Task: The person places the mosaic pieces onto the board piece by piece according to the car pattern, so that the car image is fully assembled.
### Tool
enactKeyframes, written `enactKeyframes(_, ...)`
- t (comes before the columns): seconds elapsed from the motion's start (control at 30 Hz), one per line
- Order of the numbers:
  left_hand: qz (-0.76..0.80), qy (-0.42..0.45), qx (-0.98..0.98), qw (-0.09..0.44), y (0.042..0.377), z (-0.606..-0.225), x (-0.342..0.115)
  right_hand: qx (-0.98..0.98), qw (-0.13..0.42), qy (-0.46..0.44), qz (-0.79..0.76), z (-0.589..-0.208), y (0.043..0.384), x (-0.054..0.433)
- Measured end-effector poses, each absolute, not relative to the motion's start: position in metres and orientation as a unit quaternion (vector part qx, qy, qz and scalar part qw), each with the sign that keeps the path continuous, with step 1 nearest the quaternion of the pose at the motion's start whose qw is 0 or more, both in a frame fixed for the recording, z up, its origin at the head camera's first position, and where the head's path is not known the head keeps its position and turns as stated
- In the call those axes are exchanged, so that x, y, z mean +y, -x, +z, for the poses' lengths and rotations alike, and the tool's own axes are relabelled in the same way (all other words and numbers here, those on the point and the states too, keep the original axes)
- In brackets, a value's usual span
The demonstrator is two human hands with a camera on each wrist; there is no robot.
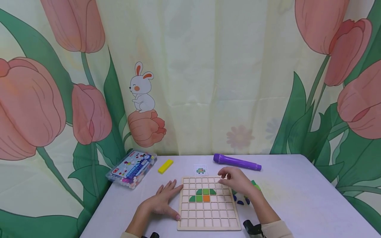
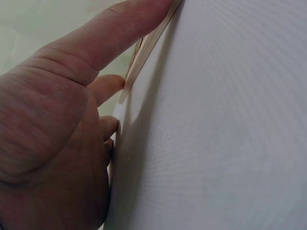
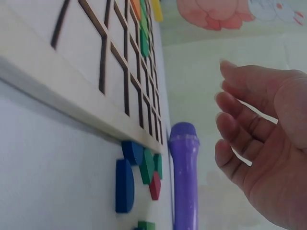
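Grid board on table w/ green & orange tiles, L hand at L edge, fingers spread, R hand near R edge, fingers loosely bent, red pc near blue pcs in R wrist view only, R arm partly blocking head view, purple mic behind.

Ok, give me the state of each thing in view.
Board: flat, partly filled.
Set pieces: six, in its cells.
Loose pieces: beside its right edge.
Left grip: fingers spread, touching its left edge.
Right grip: loosely curled, nothing visibly held.
Card: face up.
Purple stick: lying lengthwise.
Yellow bar: lying flat.
Box: looks closed.
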State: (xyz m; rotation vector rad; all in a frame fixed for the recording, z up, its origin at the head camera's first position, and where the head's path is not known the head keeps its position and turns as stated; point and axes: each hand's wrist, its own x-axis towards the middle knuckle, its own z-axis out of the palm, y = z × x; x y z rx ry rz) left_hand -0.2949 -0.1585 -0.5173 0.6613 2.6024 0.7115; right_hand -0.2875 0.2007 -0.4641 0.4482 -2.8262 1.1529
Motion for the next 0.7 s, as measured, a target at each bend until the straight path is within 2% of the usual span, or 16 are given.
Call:
enactKeyframes(0.33, 0.256, -0.232, 0.92, 0.182, 0.295, -0.519, -0.159, -0.923, 0.027, -0.074, 0.377, -0.462, 0.287, 0.22)
enactKeyframes(0.7, 0.253, -0.232, 0.922, 0.181, 0.295, -0.519, -0.159, -0.931, 0.008, -0.055, 0.36, -0.47, 0.291, 0.239)
